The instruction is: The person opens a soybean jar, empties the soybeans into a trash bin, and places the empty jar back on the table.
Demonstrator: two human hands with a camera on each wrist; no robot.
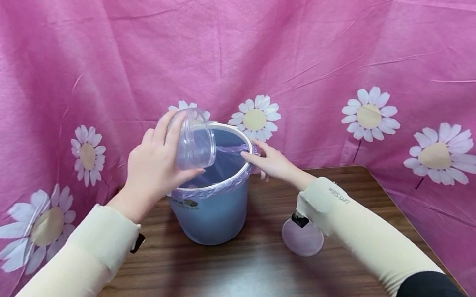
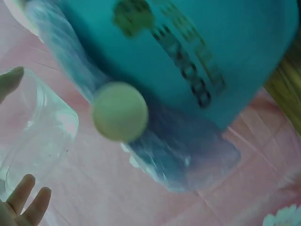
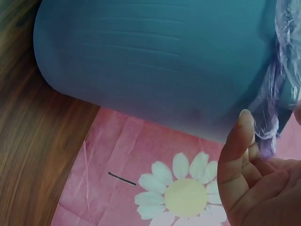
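Note:
A blue trash bin (image 1: 212, 216) with a white rim and a purple plastic bag liner (image 1: 239, 183) stands on the table. My left hand (image 1: 152, 159) grips a clear plastic jar (image 1: 196, 143), tipped sideways over the bin's left side with its mouth toward the opening. I see no contents in the jar. At the bin's right side, my right hand (image 1: 273, 161) holds the rim, thumb on top and other fingers outside by the liner. In the left wrist view, a blurred pale yellow disc (image 2: 120, 111) shows against the bin's edge; what it is I cannot tell.
A round translucent disc like a lid (image 1: 302, 239) lies on the brown wooden table (image 1: 237, 287), below the right wrist. Pink cloth (image 1: 295, 37) with printed daisies hangs behind and along both sides. The table's right edge runs beyond the right arm.

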